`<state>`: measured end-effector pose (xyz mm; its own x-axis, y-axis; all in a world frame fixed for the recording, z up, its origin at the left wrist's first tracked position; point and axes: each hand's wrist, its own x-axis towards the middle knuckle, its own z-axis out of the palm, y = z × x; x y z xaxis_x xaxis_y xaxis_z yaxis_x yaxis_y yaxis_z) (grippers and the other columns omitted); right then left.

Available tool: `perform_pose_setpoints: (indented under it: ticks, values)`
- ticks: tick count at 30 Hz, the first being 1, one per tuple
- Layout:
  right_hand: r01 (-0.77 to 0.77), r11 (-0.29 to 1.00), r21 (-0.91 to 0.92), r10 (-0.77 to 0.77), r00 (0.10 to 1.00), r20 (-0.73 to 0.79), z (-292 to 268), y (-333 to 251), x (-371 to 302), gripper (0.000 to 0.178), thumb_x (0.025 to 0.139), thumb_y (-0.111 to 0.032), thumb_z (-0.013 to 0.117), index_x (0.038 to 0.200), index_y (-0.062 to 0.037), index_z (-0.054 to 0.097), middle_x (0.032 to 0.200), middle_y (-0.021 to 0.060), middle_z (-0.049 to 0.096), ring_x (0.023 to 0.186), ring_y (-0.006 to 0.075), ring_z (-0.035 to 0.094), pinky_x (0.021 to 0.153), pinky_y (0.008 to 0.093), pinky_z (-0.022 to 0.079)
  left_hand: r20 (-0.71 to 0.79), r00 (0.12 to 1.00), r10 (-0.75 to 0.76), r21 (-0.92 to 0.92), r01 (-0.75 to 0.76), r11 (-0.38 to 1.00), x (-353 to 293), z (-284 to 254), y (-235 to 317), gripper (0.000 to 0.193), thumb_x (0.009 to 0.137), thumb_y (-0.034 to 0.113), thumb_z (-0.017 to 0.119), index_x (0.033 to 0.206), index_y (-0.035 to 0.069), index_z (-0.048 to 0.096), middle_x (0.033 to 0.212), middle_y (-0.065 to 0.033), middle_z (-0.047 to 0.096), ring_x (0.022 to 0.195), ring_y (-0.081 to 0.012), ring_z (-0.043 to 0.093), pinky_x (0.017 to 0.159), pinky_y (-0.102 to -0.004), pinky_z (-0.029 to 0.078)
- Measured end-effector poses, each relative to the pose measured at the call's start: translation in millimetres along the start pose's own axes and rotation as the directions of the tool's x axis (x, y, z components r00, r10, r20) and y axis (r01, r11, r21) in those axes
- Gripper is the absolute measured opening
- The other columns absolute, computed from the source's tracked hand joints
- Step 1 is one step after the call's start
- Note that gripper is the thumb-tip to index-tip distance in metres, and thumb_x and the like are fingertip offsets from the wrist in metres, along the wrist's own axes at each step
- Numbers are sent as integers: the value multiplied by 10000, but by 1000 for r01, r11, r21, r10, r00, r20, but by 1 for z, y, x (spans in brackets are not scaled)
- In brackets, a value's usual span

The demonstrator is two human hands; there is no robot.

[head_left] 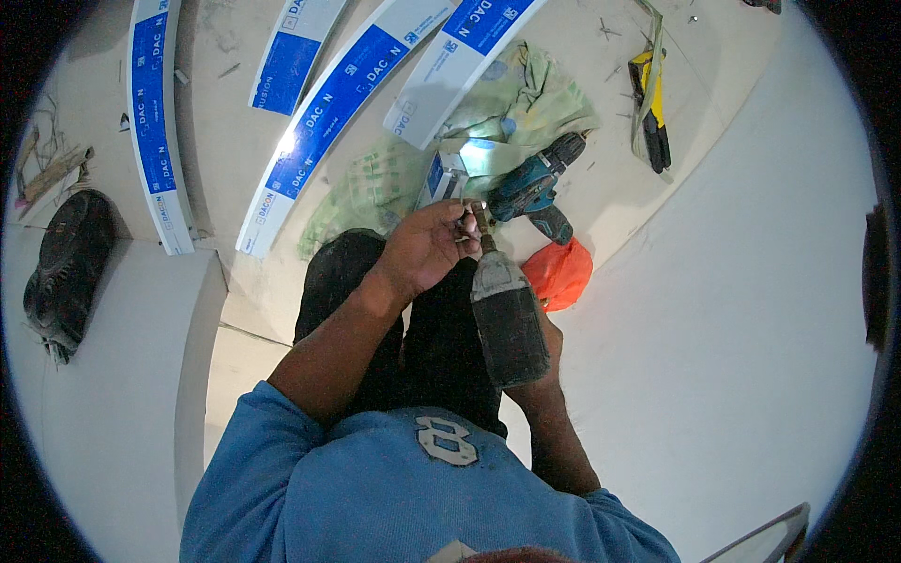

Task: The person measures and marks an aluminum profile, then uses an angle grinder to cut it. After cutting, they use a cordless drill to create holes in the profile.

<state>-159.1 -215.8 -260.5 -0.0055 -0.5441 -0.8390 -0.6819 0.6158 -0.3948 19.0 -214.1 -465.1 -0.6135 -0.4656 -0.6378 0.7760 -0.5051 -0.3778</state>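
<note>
My right hand (552, 352), mostly hidden behind it, grips a drill-like power tool (510, 328) with a dark body, light grey front and narrow nose. The nose points away from me, up to my left hand (427, 249). My left fingers are pinched together at its tip, on something small that I cannot make out. Just beyond, a teal and black cordless drill (526, 190) lies on its side. An orange-red item (560, 272), perhaps cloth or a cap, sits right of the held tool. A short blue-and-white profile piece (441, 178) lies beyond my left hand.
Long strips with blue and white film (155, 122) (333, 113) (460, 66) extend across the floor ahead. Crumpled green patterned cloth (357, 188) lies beneath some. A yellow-and-black tool (650, 103) is at far right, a dark shoe (70, 272) at left. A white surface (713, 357) rises on my right.
</note>
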Motion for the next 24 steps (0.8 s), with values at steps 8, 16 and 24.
perform_pose_setpoints:
  ticks: [8, 16, 24]
  values:
    - [88, 995, 49, -86, 996, -37, -1, -6, -11, 677, 908, -114, 866, 1515, 24, 600, 1345, 176, 779, 1228, 283, 773, 1056, 395, 601, -188, 979, 81, 110, -61, 992, -7, 37, -9, 332, 1142, 281, 646, 1281, -15, 703, 1199, -172, 780, 1078, -311, 762, 1003, -477, 620]
    - [14, 998, 67, -13, 1000, -21, 0, -12, -18, 684, 904, -115, 870, 1513, 31, 598, 1331, 165, 785, 1193, 236, 762, 1047, 384, 593, -45, 997, 68, -69, -71, 995, -10, 39, -11, 294, 1171, 313, 617, 1220, 28, 671, 1264, -207, 780, 1107, -315, 795, 982, -482, 662]
    - [-64, 996, 63, 64, 998, 9, 1, -21, -17, 922, 843, -308, 920, 1621, -33, 507, 1399, 236, 749, 1231, 406, 773, 1046, 466, 623, -45, 996, 80, -109, -84, 990, -13, 41, -11, 281, 1176, 298, 609, 1233, 31, 677, 1338, -230, 772, 1119, -312, 804, 984, -476, 671]
